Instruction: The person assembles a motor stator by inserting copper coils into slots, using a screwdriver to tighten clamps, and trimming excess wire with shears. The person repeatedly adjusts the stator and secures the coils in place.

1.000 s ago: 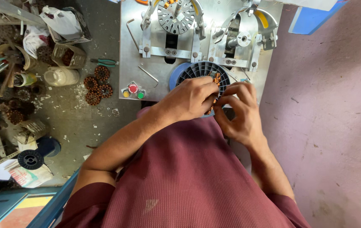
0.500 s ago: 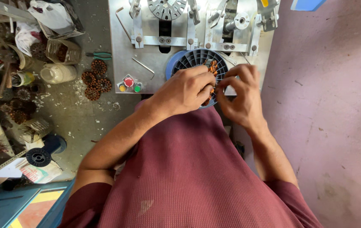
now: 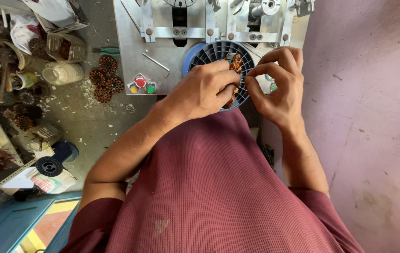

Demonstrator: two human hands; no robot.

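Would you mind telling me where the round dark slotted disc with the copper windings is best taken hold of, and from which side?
Probably by the outer rim of the slotted disc, from its near edge, where the left hand and right hand already meet. The copper windings fill the slots on that side, so fingers pinching the rim would spare the wire. The far edge sits close under the metal machine.

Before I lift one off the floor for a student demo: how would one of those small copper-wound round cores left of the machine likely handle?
The wound cores lie flat in a cluster, so they probably stay put unless set on edge, when a round shape could roll. Copper windings suggest weight for their size. Their toothed rims look grippy, though the wire may snag or scratch.
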